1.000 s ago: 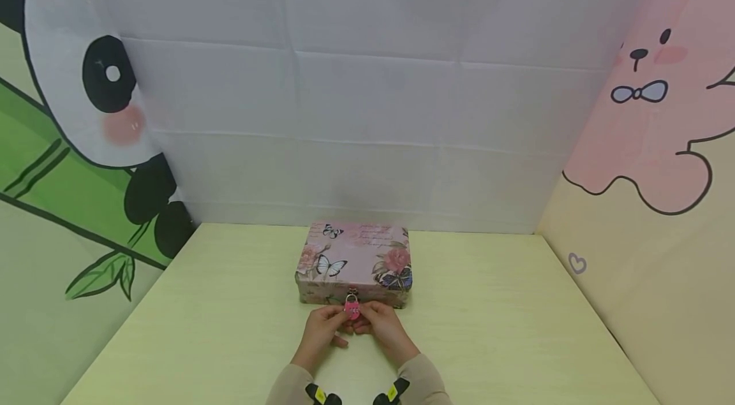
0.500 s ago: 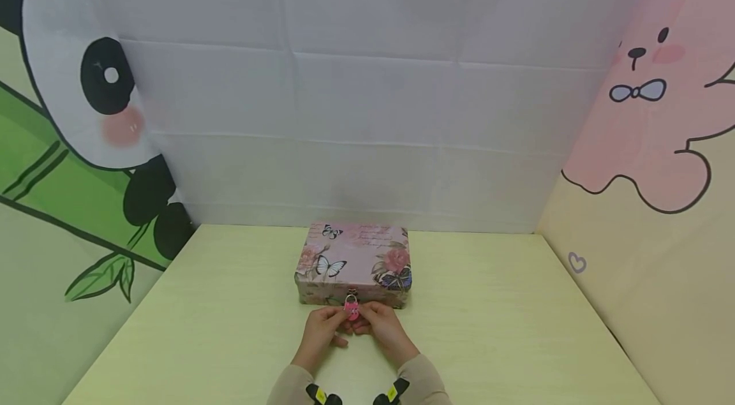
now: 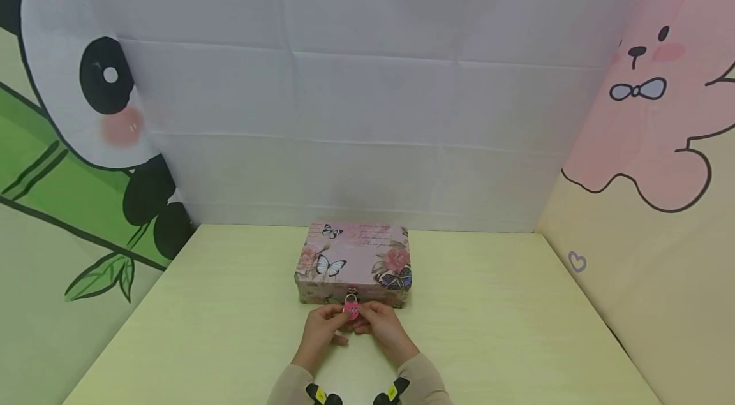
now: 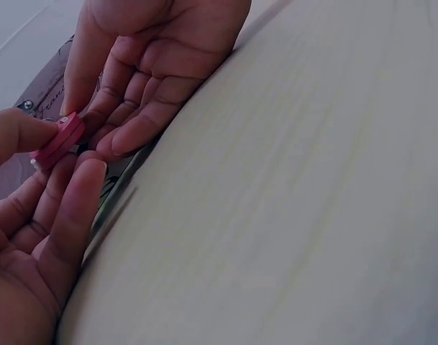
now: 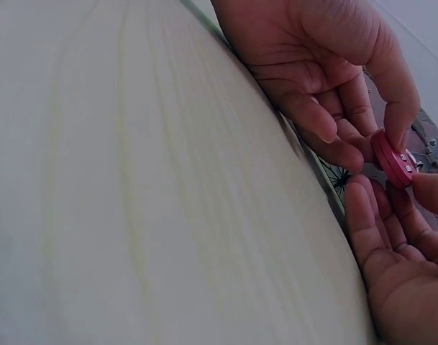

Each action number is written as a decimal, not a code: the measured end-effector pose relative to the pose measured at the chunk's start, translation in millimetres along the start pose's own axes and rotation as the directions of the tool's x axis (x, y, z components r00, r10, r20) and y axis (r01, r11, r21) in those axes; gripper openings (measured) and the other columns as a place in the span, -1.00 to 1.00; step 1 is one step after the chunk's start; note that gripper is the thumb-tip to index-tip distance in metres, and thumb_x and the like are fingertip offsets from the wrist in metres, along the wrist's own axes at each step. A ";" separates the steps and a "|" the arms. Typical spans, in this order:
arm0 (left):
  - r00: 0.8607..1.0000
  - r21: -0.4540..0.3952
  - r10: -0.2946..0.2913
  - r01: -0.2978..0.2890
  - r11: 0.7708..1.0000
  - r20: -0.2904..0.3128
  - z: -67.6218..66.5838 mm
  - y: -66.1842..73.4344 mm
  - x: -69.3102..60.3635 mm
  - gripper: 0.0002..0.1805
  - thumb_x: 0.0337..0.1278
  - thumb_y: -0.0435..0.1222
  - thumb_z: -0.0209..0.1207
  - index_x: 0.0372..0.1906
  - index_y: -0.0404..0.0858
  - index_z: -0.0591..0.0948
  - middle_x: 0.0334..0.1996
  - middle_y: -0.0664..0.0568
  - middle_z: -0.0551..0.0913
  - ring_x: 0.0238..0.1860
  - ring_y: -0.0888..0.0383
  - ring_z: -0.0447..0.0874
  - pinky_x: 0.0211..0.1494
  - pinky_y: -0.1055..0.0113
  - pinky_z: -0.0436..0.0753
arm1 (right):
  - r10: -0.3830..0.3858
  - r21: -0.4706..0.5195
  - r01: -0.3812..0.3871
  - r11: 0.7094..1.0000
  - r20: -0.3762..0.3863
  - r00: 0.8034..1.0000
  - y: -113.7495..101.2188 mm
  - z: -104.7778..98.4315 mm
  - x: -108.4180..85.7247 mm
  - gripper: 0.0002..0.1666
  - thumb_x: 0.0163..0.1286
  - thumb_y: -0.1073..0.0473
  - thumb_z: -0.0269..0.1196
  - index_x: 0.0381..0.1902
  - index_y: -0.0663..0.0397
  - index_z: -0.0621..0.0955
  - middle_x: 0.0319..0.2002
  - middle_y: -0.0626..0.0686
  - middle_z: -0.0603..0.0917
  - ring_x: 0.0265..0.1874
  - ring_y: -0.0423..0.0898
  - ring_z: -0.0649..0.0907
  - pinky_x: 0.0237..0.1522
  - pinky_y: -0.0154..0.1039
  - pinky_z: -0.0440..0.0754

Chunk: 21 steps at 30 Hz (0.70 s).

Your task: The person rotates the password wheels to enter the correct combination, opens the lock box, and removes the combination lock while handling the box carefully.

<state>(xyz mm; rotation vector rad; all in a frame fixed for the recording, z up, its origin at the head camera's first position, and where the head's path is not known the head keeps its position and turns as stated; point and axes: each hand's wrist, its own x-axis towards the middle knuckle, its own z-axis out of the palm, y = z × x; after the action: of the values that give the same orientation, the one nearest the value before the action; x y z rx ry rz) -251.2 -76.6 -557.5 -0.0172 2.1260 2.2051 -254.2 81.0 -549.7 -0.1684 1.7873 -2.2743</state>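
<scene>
A small pink padlock (image 3: 351, 310) hangs by its silver shackle at the front clasp of a pink tin box (image 3: 354, 258) printed with butterflies and roses. My left hand (image 3: 319, 331) pinches the lock from the left, its thumb on the face. From the right, my right hand (image 3: 388, 331) pinches it too. In the left wrist view, the lock's pink body (image 4: 60, 139) sits tilted between both hands' fingertips. Small silver marks show on its face (image 5: 394, 158) in the right wrist view. Fingers hide part of the lock and the box's front.
The box stands on a pale yellow table (image 3: 488, 316). Behind it hangs a creased white sheet (image 3: 367, 99). A panda mural (image 3: 63, 73) covers the left wall, and a pink bear mural (image 3: 660, 131) the right.
The padlock's face has tilted very slightly between the fingers. Both hands stay at the lock and the box has not moved.
</scene>
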 end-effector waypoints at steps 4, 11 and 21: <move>1.000 0.007 -0.004 0.004 1.000 0.000 0.7 0.0 0.0 -0.68 0.22 -0.40 0.26 -0.10 -0.65 0.59 -0.42 -0.10 0.73 -0.50 0.19 0.68 -0.59 0.32 0.71 | 0.002 0.003 -0.002 1.000 -0.001 1.000 -0.2 0.0 0.2 -0.72 0.55 0.33 0.04 -0.15 0.57 0.55 -0.41 -0.02 0.62 -0.46 -0.20 0.61 -0.38 -0.42 0.67; 1.000 0.028 -0.007 0.006 1.000 0.001 -0.1 -3.7 2.9 -0.70 0.28 -0.40 0.23 -0.12 -0.65 0.59 -0.43 -0.09 0.73 -0.50 0.15 0.69 -0.62 0.30 0.70 | -0.003 -0.002 0.003 1.000 0.002 1.000 -0.4 0.3 -1.0 -0.71 0.55 0.33 0.04 -0.15 0.59 0.54 -0.41 -0.03 0.61 -0.46 -0.21 0.61 -0.37 -0.41 0.68; 1.000 0.018 -0.012 0.012 1.000 -0.004 2.8 8.8 -4.1 -0.70 0.30 -0.38 0.23 -0.16 -0.65 0.60 -0.50 -0.10 0.71 -0.51 0.14 0.67 -0.62 0.31 0.70 | -0.005 -0.007 0.005 1.000 -0.009 1.000 0.1 -0.2 0.2 -0.70 0.55 0.32 0.05 -0.15 0.58 0.56 -0.43 -0.02 0.61 -0.47 -0.20 0.61 -0.38 -0.41 0.68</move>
<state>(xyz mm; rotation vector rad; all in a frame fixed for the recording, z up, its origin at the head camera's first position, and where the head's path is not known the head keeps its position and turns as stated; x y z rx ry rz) -247.6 -74.3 -548.4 -0.0329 2.1415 2.1813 -254.4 81.1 -549.8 -0.1639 1.8010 -2.2765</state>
